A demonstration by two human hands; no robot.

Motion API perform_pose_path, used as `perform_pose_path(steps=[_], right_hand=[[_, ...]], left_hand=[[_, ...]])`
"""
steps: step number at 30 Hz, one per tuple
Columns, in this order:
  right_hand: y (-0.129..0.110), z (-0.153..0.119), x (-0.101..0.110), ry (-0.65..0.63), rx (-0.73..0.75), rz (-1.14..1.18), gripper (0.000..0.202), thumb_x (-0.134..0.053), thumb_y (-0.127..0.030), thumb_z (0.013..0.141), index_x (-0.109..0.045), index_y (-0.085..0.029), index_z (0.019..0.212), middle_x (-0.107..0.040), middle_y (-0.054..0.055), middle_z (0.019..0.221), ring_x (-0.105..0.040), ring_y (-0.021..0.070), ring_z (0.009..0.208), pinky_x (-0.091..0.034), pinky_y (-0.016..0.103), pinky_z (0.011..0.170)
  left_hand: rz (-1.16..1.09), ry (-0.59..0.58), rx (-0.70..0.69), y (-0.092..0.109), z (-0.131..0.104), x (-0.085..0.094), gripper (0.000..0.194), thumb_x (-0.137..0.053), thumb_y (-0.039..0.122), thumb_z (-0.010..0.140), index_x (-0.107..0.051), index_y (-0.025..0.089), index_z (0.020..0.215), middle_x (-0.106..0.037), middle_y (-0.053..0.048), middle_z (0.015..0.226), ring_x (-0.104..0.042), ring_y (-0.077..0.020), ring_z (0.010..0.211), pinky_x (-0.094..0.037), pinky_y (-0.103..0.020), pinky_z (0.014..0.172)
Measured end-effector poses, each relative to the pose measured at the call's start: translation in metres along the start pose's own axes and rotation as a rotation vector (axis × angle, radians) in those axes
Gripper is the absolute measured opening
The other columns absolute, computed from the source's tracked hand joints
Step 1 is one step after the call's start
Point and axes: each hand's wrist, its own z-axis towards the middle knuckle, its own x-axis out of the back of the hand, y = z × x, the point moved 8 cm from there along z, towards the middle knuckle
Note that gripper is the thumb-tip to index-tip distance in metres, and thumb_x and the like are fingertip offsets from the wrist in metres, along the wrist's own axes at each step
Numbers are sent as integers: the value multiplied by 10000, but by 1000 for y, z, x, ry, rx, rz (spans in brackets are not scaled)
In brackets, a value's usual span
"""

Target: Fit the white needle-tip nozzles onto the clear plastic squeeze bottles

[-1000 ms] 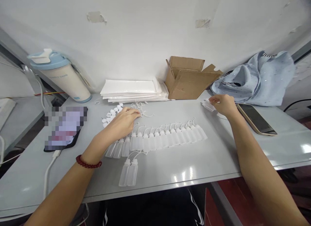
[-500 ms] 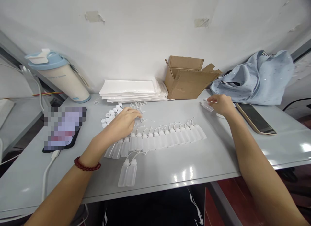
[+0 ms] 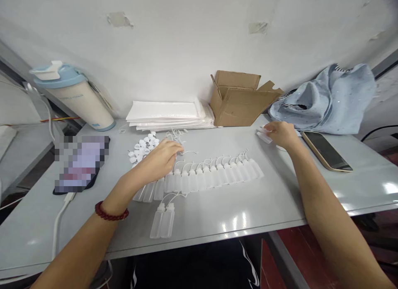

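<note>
My left hand (image 3: 160,158) is over the left end of the row, its thumb and fingertips closed on a thin white strap (image 3: 190,152) whose tail sticks out to the right. Below it, small translucent bottles (image 3: 199,181) lie side by side in a slanting row, several with white straps at their necks. Two more bottles (image 3: 163,220) with straps lie nearer the front edge. White caps (image 3: 144,144) and loose straps (image 3: 175,134) are heaped behind my left hand. At the right, my right hand (image 3: 281,134) grips a small translucent bottle (image 3: 263,135), partly hidden by the fingers.
A stack of white envelopes (image 3: 168,110) and an open cardboard box (image 3: 239,106) stand along the wall. A tumbler (image 3: 81,100) and a phone on a cable (image 3: 81,168) are at left. Blue cloth (image 3: 329,102) and another phone (image 3: 326,150) are at right.
My left fingertips have moved slightly right and closed over the strap's ring, which showed beside them before. My right hand has barely moved and still grips the bottle.
</note>
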Motion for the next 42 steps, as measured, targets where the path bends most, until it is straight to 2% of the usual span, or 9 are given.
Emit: perform_pose_path(steps=[5,8,11,12,15,18,27,37,42], right_hand=[[-12,-5,6,33,21,54,59,-597,-145,737,-636,-184,758,-688,136,824,-636,292,904,-423,438,840],[-43,-19,23,157,89,271,91,-651,-152,717,-643,-174,805,-688,139,886,-620,308,971,-389,501,936],[-88,-45,26,133,168,396,190,-646,-277,784,-638,-197,955,-694,93,991,-644,247,950,-480,438,877],[-106,-57,22,65,214,471,225,-642,-320,801,-626,-212,997,-697,70,1007,-655,220,934,-514,397,842],[-160,-101,-4,-358,349,871,294,-679,-303,801,-601,-216,1071,-677,67,1074,-647,202,997,-523,367,872],[-190,-137,-21,-604,392,963,290,-667,-279,829,-589,-209,1100,-667,62,1084,-654,166,899,-536,347,827],[-198,-148,-29,-585,382,897,231,-634,-276,853,-624,-199,1071,-666,56,1055,-626,183,941,-495,375,876],[-198,-148,-38,-499,405,780,370,-603,-257,878,-598,-197,1243,-668,82,1110,-681,201,910,-515,387,821],[-202,-151,-36,-471,440,784,322,-588,-271,894,-622,-206,1208,-675,67,1026,-682,207,913,-528,378,789]], left_hand=[[-66,152,57,5,-1,15,333,-377,230,902,-647,148,1079,-656,-111,1166,-560,-262,1118,-488,-461,926],[-143,245,109,9,-3,24,240,-484,284,881,-675,175,977,-683,-81,1102,-616,-234,963,-536,-362,739],[-230,334,143,13,-6,31,146,-570,269,838,-676,183,789,-709,-42,912,-619,-181,772,-520,-313,672],[-265,359,149,15,-7,32,134,-589,258,826,-669,182,749,-705,-31,860,-618,-170,748,-520,-311,689],[-406,413,195,15,-9,30,82,-634,239,797,-663,179,749,-689,-15,808,-635,-159,750,-539,-302,721],[-548,451,252,16,-12,26,92,-677,253,773,-663,175,822,-684,-17,829,-654,-159,769,-567,-279,695],[-700,402,114,44,-13,23,70,-641,207,831,-704,196,859,-693,-7,882,-656,-123,825,-580,-210,739],[-595,347,130,44,-16,14,166,-579,187,870,-729,251,896,-655,-19,1074,-659,-135,833,-545,-201,585],[-659,374,153,43,-17,16,132,-606,179,848,-728,229,840,-663,-17,1018,-660,-136,860,-575,-219,685]])
